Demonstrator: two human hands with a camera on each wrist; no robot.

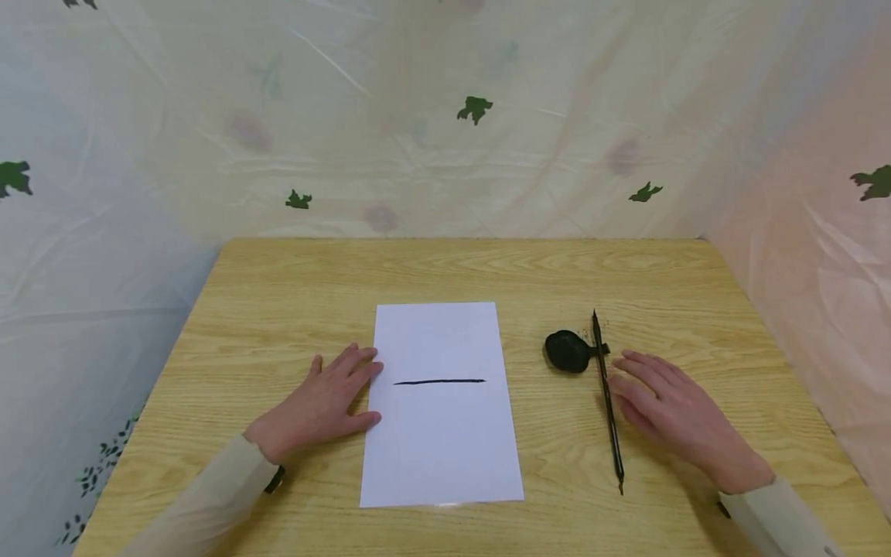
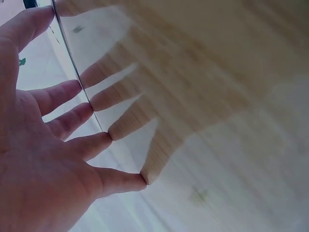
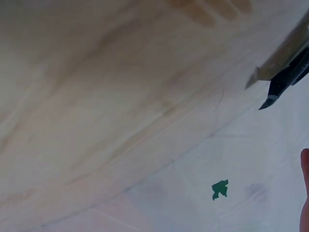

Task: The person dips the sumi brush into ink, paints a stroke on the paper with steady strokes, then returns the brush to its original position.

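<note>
A white sheet of paper point(image 1: 438, 449) lies on the table with one black horizontal stroke point(image 1: 440, 381) across it. My left hand point(image 1: 323, 406) rests flat at the sheet's left edge, fingers spread, fingertips just over the margin; its palm side fills the left of the left wrist view. To the right, a slim black brush point(image 1: 608, 402) lies lengthwise, its upper part across the short stub of a black rounded dish-like object point(image 1: 567, 351). My right hand point(image 1: 671, 410) hovers close beside the brush, fingers loosely bent. One end of the brush point(image 3: 285, 79) shows in the right wrist view.
The wooden table point(image 1: 292, 286) has its far edge against a pale hanging sheet point(image 1: 390, 139) with green leaf-like patches. Similar sheets hang along both sides. Small dark specks lie on the wood near the brush's far end.
</note>
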